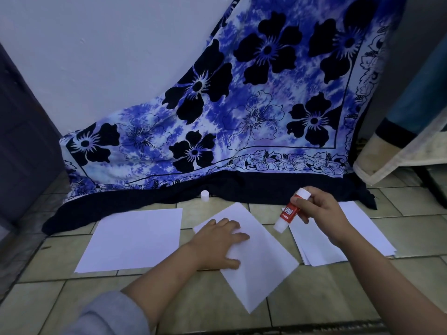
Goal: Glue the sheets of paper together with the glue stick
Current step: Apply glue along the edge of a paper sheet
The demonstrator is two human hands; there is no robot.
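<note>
A white sheet of paper lies turned like a diamond on the tiled floor in front of me. My left hand presses flat on its left part, fingers spread. My right hand holds a red-and-white glue stick tilted, its lower end just above the sheet's right edge. The stick's white cap stands on the floor farther back. A second white sheet lies flat to the left. A stack of white sheets lies to the right, partly under my right hand.
A blue flowered cloth hangs down the wall and spreads onto the tiled floor behind the papers. A dark door stands at the left. Pale fabric hangs at the right.
</note>
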